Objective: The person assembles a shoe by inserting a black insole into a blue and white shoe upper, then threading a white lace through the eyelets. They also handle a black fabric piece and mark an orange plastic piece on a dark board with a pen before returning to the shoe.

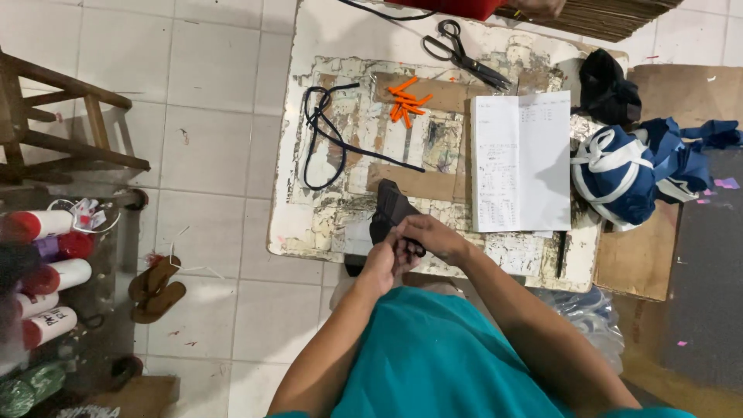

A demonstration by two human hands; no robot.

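Fingers [409, 246] of both my hands pinch the black fabric piece [391, 209] at the desk [309, 224] edge; keeping it taut, I judge, steadies the work.

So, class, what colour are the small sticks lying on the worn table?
Orange small sticks, clearest in the head view.

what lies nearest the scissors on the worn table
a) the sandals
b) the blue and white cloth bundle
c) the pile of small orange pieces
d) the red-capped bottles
c: the pile of small orange pieces lies on the table just below and left of the scissors, while the blue and white cloth bundle sits further off at the table's right edge.
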